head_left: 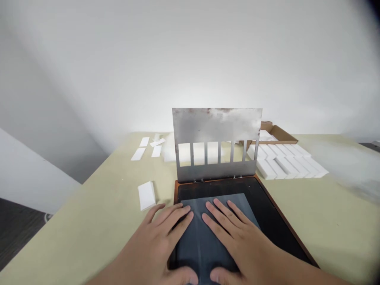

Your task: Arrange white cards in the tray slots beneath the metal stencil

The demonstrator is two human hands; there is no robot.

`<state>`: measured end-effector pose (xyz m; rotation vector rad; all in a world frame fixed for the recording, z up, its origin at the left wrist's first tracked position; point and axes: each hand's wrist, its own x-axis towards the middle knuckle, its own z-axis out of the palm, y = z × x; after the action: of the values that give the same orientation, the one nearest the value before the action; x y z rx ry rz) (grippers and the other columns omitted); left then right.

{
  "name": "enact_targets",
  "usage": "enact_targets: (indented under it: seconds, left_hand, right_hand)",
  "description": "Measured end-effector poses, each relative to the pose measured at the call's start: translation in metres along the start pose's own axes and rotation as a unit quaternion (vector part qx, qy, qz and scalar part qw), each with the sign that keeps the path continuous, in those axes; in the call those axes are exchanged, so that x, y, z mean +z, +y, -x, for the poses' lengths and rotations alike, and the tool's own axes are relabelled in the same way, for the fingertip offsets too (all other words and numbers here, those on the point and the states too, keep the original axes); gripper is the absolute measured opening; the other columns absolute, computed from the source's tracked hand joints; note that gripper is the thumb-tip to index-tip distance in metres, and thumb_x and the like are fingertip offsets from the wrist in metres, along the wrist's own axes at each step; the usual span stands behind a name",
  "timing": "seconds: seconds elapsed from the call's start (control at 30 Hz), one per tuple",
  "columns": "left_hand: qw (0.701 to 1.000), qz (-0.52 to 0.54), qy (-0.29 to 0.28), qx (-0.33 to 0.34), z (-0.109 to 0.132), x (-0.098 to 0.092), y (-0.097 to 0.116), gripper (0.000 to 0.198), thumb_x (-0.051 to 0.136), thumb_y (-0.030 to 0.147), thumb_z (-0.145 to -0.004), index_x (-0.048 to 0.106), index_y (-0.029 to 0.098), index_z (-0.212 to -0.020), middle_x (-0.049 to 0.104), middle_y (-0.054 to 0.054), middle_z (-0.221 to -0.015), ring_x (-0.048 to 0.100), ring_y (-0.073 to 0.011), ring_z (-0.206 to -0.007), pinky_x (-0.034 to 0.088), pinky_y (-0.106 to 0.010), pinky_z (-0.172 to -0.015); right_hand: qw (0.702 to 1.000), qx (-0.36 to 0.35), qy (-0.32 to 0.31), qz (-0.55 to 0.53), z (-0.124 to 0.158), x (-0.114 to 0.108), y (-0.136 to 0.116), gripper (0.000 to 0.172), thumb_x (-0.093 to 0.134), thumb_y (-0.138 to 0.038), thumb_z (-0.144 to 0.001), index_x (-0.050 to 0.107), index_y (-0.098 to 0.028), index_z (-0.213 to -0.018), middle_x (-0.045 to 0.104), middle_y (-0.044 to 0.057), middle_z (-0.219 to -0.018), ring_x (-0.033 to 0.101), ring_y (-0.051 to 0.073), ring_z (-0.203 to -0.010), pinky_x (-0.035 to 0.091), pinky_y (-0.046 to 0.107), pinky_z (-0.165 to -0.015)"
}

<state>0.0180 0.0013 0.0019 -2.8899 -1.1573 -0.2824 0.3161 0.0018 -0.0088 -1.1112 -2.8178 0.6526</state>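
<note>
A person is pressing both bare hands flat on a dark blue-grey sheet [199, 253], which lies toward the near end of a shallow black tray [279, 206], its far edge short of the tray's hinged end. The left hand [157, 241] and the right hand [237, 237] are open, with fingers spread and palms down. They are well apart from each other and clamped on nothing, and the sheet shows between them.

The step in hand appears to be seating the sheet flat in the tray. A scuffed steel stencil plate [216, 134] is standing upright on hinges at the tray's far edge, with a row of rectangular slots [206, 152] cut through it. Judging by that layout, lowering the plate would call for both hands to lift clear of the sheet first.

A white rectangular block [147, 196] is sitting on the pale table [329, 225] just beyond the left hand. Thin white pieces [145, 148] are lying farther back on the left. On the right, rows of white blocks [285, 163] are spreading out in front of an open cardboard box [279, 133].
</note>
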Motion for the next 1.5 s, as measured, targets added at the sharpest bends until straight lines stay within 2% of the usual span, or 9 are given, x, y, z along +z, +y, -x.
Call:
enact_targets:
  seconds: [0.2,0.37,0.5,0.57,0.63,0.7,0.83,1.0,1.5]
  left_hand:
    - [0.998,0.039,-0.030,-0.029,-0.002,-0.001,-0.004,0.100,0.057,0.094,-0.081,0.053,0.028,-0.156,0.058,-0.009,-0.156,0.044,-0.0467,-0.149,0.043,-0.067,-0.115]
    - [0.997,0.069,0.017,-0.041,-0.003,0.005,-0.011,0.101,0.065,0.094,-0.074,0.052,0.035,-0.154,0.058,-0.009,-0.153,0.044,-0.0432,-0.147,0.031,-0.067,-0.124]
    - [0.995,0.053,0.060,-0.052,-0.008,0.008,-0.013,0.061,0.058,0.069,-0.100,0.057,0.034,-0.149,0.063,-0.005,-0.148,0.049,-0.0350,-0.143,0.032,-0.058,-0.124]
    - [0.996,0.030,0.066,-0.054,-0.011,0.008,-0.014,0.042,0.056,0.052,-0.105,0.063,0.033,-0.142,0.067,-0.002,-0.143,0.052,-0.0313,-0.142,0.028,-0.055,-0.126]
    - [0.996,0.014,0.067,-0.058,-0.013,0.009,-0.016,0.036,0.056,0.045,-0.106,0.065,0.032,-0.138,0.070,-0.001,-0.141,0.054,-0.0294,-0.141,0.023,-0.054,-0.128]
    - [0.996,0.005,0.068,-0.063,-0.014,0.010,-0.019,0.036,0.055,0.043,-0.107,0.065,0.031,-0.140,0.070,0.000,-0.142,0.054,-0.0285,-0.142,0.020,-0.053,-0.129]
    - [0.997,-0.012,0.056,-0.060,-0.015,0.012,-0.026,0.040,0.054,0.042,-0.109,0.059,0.032,-0.147,0.067,0.001,-0.147,0.053,-0.0263,-0.145,0.017,-0.050,-0.130]
    - [0.997,-0.031,0.042,-0.059,-0.015,0.015,-0.033,0.048,0.050,0.038,-0.110,0.047,0.032,-0.158,0.059,0.001,-0.156,0.047,-0.0255,-0.150,0.015,-0.048,-0.131]
    - [0.996,-0.030,0.029,-0.082,-0.015,0.013,-0.030,0.044,0.051,0.041,-0.110,0.056,0.031,-0.152,0.059,-0.003,-0.155,0.051,-0.0282,-0.147,0.023,-0.054,-0.131]
  right_hand:
    - [0.998,0.024,-0.057,-0.027,0.006,-0.016,-0.001,0.091,0.061,-0.059,-0.100,0.019,-0.020,-0.170,0.006,0.010,-0.176,0.005,0.038,-0.164,0.008,0.066,-0.132]
    - [0.992,0.047,-0.088,-0.081,0.010,-0.034,-0.001,0.102,0.054,-0.079,-0.095,0.014,-0.023,-0.171,0.002,0.009,-0.177,-0.001,0.039,-0.164,0.004,0.068,-0.131]
    - [0.995,0.024,-0.062,-0.077,0.018,-0.042,0.013,0.096,0.051,-0.082,-0.096,0.014,-0.034,-0.171,0.005,0.003,-0.179,-0.002,0.038,-0.165,0.004,0.071,-0.130]
    - [0.996,0.021,-0.051,-0.067,0.023,-0.042,0.025,0.087,0.050,-0.079,-0.098,0.022,-0.039,-0.170,0.014,0.000,-0.179,0.005,0.036,-0.165,0.007,0.069,-0.131]
    - [0.997,0.028,-0.044,-0.061,0.028,-0.040,0.037,0.079,0.051,-0.076,-0.100,0.029,-0.041,-0.168,0.021,-0.001,-0.178,0.013,0.035,-0.165,0.015,0.066,-0.131]
    - [0.997,0.031,-0.035,-0.054,0.032,-0.036,0.046,0.075,0.049,-0.073,-0.102,0.030,-0.042,-0.167,0.021,-0.001,-0.178,0.015,0.034,-0.164,0.019,0.066,-0.131]
    - [0.999,0.012,-0.033,-0.042,0.035,-0.029,0.051,0.071,0.042,-0.067,-0.107,0.025,-0.038,-0.169,0.021,0.000,-0.178,0.014,0.032,-0.165,0.013,0.068,-0.131]
    - [0.998,-0.018,-0.030,-0.045,0.035,-0.028,0.049,0.071,0.042,-0.067,-0.107,0.027,-0.036,-0.169,0.025,0.001,-0.176,0.019,0.030,-0.164,0.008,0.066,-0.133]
    - [0.998,-0.044,0.003,-0.040,0.033,-0.022,0.054,0.076,0.049,-0.065,-0.106,0.025,-0.031,-0.170,0.023,0.005,-0.177,0.017,0.032,-0.164,0.007,0.065,-0.132]
